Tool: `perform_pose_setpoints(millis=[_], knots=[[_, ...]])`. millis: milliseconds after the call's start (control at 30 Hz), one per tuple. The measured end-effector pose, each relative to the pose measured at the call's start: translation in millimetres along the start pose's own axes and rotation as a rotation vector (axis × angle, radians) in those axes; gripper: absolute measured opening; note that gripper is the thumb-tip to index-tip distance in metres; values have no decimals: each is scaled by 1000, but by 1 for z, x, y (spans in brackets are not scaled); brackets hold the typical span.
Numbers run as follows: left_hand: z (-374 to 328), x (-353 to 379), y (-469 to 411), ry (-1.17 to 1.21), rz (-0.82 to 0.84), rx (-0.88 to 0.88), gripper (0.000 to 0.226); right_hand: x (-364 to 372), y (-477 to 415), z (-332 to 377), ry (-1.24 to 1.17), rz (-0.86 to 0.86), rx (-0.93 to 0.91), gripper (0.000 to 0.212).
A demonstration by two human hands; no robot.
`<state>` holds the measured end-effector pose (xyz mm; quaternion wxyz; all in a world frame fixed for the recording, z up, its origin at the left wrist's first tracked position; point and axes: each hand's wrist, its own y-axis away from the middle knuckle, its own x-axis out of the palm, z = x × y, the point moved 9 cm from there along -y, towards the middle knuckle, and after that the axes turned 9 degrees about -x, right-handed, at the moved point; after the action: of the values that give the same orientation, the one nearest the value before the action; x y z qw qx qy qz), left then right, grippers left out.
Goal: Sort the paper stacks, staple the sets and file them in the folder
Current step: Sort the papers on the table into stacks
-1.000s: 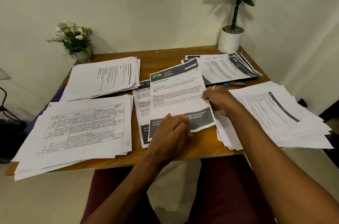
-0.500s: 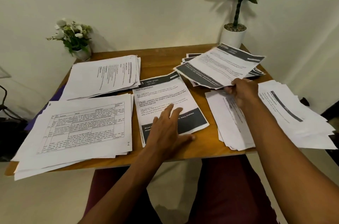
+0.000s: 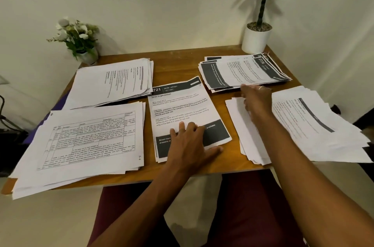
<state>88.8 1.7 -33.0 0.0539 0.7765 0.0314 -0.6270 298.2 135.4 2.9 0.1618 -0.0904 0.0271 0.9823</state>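
Note:
Five paper stacks lie on the wooden table (image 3: 176,68). My left hand (image 3: 190,145) presses flat, fingers spread, on the middle stack (image 3: 182,109), whose top sheet is headed "721 Desk Organization". My right hand (image 3: 256,96) touches the near edge of the dark-banded stack (image 3: 242,70) at the back right, where the "2726" sheet (image 3: 261,64) lies on top. Its fingertips are curled and hidden, so a pinch cannot be told. A messy stack (image 3: 307,123) lies under my right forearm. A text stack (image 3: 113,79) is at the back left, and a stack with tables (image 3: 87,137) at the front left.
A purple folder (image 3: 62,103) peeks out from under the left stacks. A small flower pot (image 3: 81,42) stands at the table's back left corner and a white plant pot (image 3: 256,39) at the back right. Front-left and right stacks overhang the table edges.
My right hand lifted the "2726" sheet off the middle stack, carried it back and to the right, and laid it on the dark-banded stack. My left hand stayed flat on the middle stack.

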Motion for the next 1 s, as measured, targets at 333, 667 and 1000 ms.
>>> perform_pose_setpoints(millis=[333, 667, 1000], knots=[[2, -13, 4, 168, -73, 9, 74, 69, 52, 11, 426, 435, -224, 17], [5, -25, 4, 310, 5, 35, 43, 72, 51, 4, 395, 431, -126, 20], [4, -48, 26, 533, -374, 86, 19, 68, 57, 12, 231, 458, -12, 39]])
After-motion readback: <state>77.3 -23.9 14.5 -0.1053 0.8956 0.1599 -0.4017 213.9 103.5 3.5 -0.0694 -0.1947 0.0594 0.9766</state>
